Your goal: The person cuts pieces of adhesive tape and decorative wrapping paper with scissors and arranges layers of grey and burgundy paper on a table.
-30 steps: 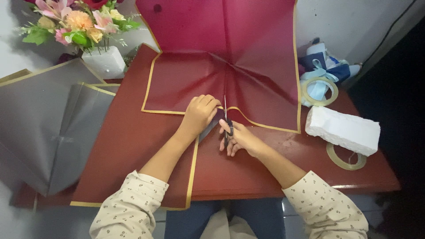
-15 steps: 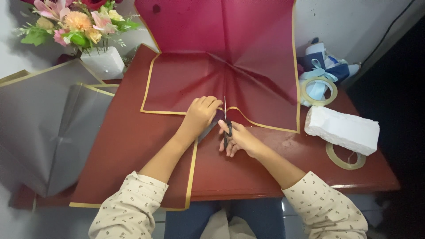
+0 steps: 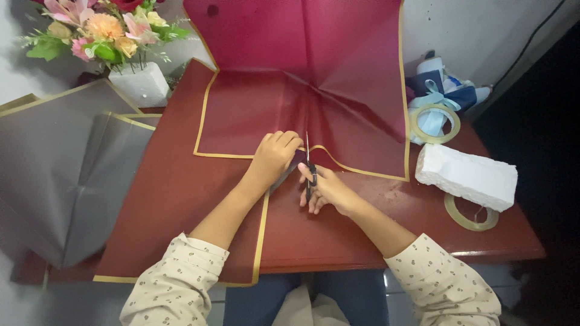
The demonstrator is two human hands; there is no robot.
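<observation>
Nearby, at the desk's (image 3: 181, 199) near middle, the right hand (image 3: 326, 190) closes its grip on scissors (image 3: 309, 166), blades pointing far into the maroon gold-edged wrapping sheet (image 3: 338, 90). Just left, the left hand (image 3: 275, 158) pinches the sheet's edge. Farther right lie a white foam block (image 3: 466, 176) and tape rolls (image 3: 434, 124); flowers (image 3: 103, 30) stand far left.

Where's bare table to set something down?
Bare strip right of the right hand, between the maroon sheet's gold edge and the white foam block. Crowded: tape rolls and ribbons at the right; left side covered by wrapping sheets.
</observation>
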